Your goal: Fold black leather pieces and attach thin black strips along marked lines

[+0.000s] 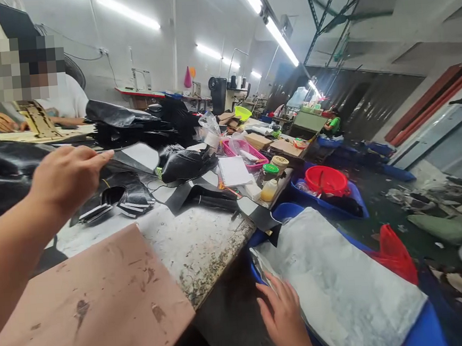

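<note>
My left hand (69,172) is closed over the worktable (188,240), thumb and finger pinching the edge of a black leather-like piece (137,155) with a pale patch. Below it lie folded black pieces (132,196) with white edges. My right hand (281,305), fingers apart, rests at the edge of a large greyish-white sheet (343,276). That sheet lies over a blue bin (424,317) beside the table. More black pieces (209,196) stretch across the table, one strip hanging over its edge near the bin.
A pinkish board (101,306) covers the near table corner. A notebook (234,171), pink basket (249,153) and jars (270,172) stand further back. Stacked black material (139,124) lies near a co-worker (65,95) at left. A red basin (326,180) and red bag (393,256) are at right.
</note>
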{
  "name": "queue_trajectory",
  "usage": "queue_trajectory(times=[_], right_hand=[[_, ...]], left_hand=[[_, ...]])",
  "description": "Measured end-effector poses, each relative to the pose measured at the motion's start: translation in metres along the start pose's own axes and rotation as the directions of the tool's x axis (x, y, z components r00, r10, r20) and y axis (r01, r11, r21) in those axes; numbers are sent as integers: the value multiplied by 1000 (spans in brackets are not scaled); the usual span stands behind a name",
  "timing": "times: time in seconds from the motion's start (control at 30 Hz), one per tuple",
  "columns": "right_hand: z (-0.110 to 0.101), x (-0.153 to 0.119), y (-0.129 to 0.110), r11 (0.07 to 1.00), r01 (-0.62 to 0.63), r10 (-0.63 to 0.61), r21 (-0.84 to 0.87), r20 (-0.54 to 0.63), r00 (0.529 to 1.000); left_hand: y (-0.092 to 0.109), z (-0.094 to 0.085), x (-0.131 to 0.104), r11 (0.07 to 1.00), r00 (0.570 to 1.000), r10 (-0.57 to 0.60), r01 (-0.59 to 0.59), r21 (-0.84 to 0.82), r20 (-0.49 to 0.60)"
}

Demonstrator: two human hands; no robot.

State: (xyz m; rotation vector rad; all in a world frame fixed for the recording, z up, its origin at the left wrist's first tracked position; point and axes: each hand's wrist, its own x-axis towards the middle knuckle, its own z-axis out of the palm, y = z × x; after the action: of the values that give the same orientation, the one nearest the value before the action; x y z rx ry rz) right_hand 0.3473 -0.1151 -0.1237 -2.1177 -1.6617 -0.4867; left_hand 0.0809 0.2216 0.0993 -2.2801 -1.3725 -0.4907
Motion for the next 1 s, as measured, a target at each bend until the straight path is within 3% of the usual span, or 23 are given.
queue_trajectory(times=[0.1, 0.2, 0.27, 0.37, 0.5, 0.57, 0.73, 0.9, 1.0], right_hand=[[-2, -9, 30, 996, -14, 10, -93, -51, 999], [-10, -15, 60, 979, -31, 7, -199, -117, 993], [-17, -16, 79, 961, -54, 15, -271, -144, 989], [-32, -16, 99, 929, -121, 62, -351, -173, 983], [-54, -20, 115, 880, -255, 174, -400, -229, 958], [-65, -27, 119, 856, -310, 225, -415, -243, 944], [-91, -55, 125, 801, -409, 318, -437, -269, 909], [-103, -81, 122, 772, -461, 370, -438, -280, 886], [-102, -93, 121, 783, -472, 392, -405, -269, 880]], left_hand=[[6, 53, -2, 994, 958, 105, -107, -5, 266], [25, 94, -29, 989, 932, 147, -136, -55, 332], [44, 105, -45, 982, 925, 190, -173, -79, 328], [76, 104, -56, 959, 912, 282, -258, -120, 299], [113, 93, -57, 892, 888, 442, -418, -174, 130], [128, 90, -60, 857, 863, 500, -480, -188, 73], [161, 88, -85, 757, 781, 623, -588, -287, 46], [183, 78, -124, 688, 694, 707, -631, -359, 136], [188, 69, -153, 764, 697, 641, -539, -356, 321]])
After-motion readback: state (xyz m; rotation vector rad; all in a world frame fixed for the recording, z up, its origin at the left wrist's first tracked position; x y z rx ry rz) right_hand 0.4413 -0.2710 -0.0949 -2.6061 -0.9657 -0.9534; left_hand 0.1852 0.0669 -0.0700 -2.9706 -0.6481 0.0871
